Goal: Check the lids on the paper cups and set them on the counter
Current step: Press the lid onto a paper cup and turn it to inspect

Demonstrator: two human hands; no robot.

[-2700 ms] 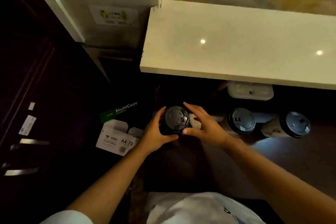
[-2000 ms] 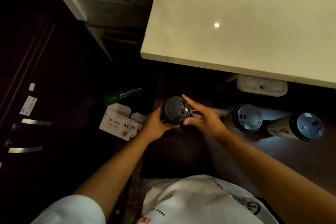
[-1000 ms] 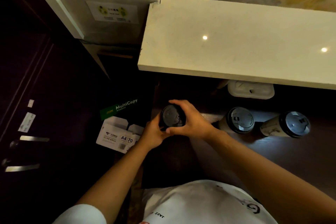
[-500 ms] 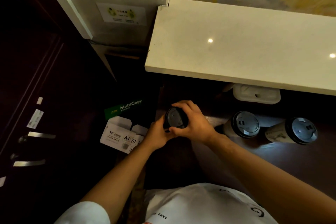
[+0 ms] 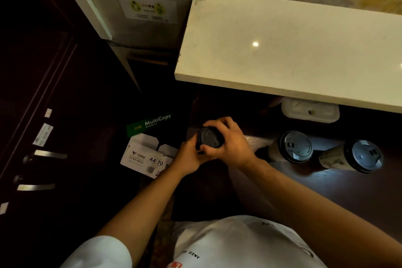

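Note:
A paper cup with a black lid (image 5: 209, 138) is held over the dark lower desk. My left hand (image 5: 188, 156) grips its side from the left. My right hand (image 5: 230, 142) wraps over the lid's rim from the right, fingers curled around the far edge and thumb on the near edge. The cup's body is hidden by both hands. Two more lidded paper cups stand to the right on the dark desk, one (image 5: 293, 147) nearer and one (image 5: 359, 156) farther right. The pale counter (image 5: 282, 50) lies above and beyond them.
A white plastic box (image 5: 310, 112) sits under the counter's edge. An opened box of A4 paper (image 5: 148, 154) lies on the floor to the left. Dark cabinet doors with metal handles (image 5: 50, 154) fill the left side. A wall corner meets the counter's left end.
My right hand has moved from beside the cup onto its lid, fingers closing around the rim. My left hand has kept its hold. The two other cups have not moved.

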